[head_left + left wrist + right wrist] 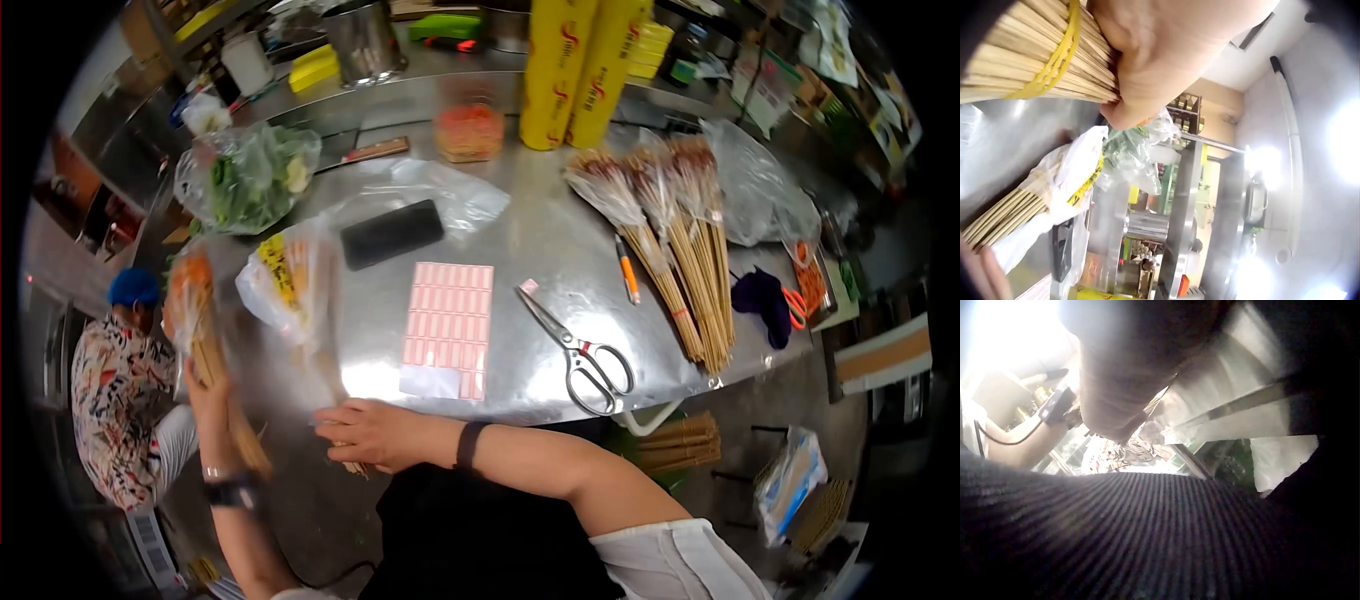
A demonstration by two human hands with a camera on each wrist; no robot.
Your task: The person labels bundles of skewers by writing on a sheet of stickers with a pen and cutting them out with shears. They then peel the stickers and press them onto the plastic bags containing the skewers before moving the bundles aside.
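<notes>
On the left of the head view, my left hand (208, 405) grips a bundle of wooden skewers (210, 350) whose orange upper end is wrapped in clear plastic. Yellow rubber bands (1063, 53) circle that bundle in the left wrist view. My right hand (375, 435) has its fingers curled round the lower ends of a second skewer bundle (1013, 209) at the table's front edge. A white plastic bag with a yellow label (280, 275) covers that bundle's upper part. The right wrist view mostly shows dark ribbed fabric (1147, 537) and the shadowed right hand (1122, 375).
On the steel table (540, 225) lie a pink label sheet (450, 320), scissors (580, 355), a black phone (392, 235), an orange pen (628, 272) and several more skewer bundles (690, 270). Bagged greens (250, 175) sit behind. A person in a patterned shirt (120, 400) is at left.
</notes>
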